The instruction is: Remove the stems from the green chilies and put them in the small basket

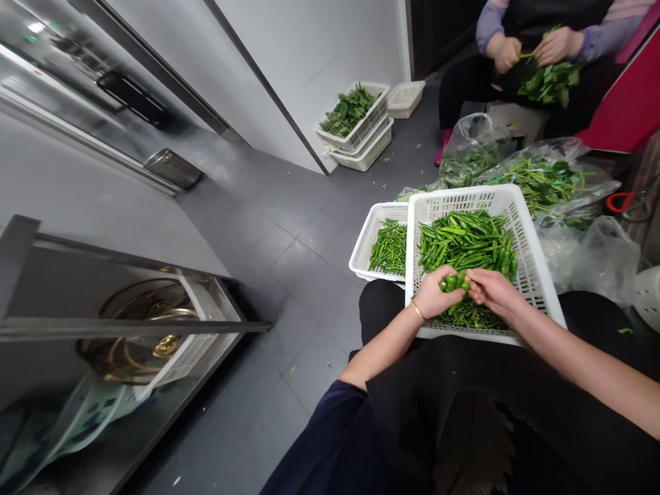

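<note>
On my lap rests a white slotted basket (536, 265) holding a heap of green chili peppers (469, 237). Darker bits that look like pepper stems (471, 314) lie at its near end. Over the near half of the basket, my left hand (436, 294) is closed around several green chili peppers (454, 280). Close against them on the right is my right hand (492, 290), its fingers pinched at the ends of those peppers. Whatever sits between its fingertips is too small to make out. A second white basket (361, 251) with green chilies stands just left of the first.
Stacked white baskets (364, 158) with leafy greens stand by the wall. Plastic bags of greens (546, 175) lie beyond my basket. Opposite, a co-worker's hands (557, 47) hold leafy stems. Red-handled scissors (621, 201) are at right. A metal shelf (206, 330) stands at left.
</note>
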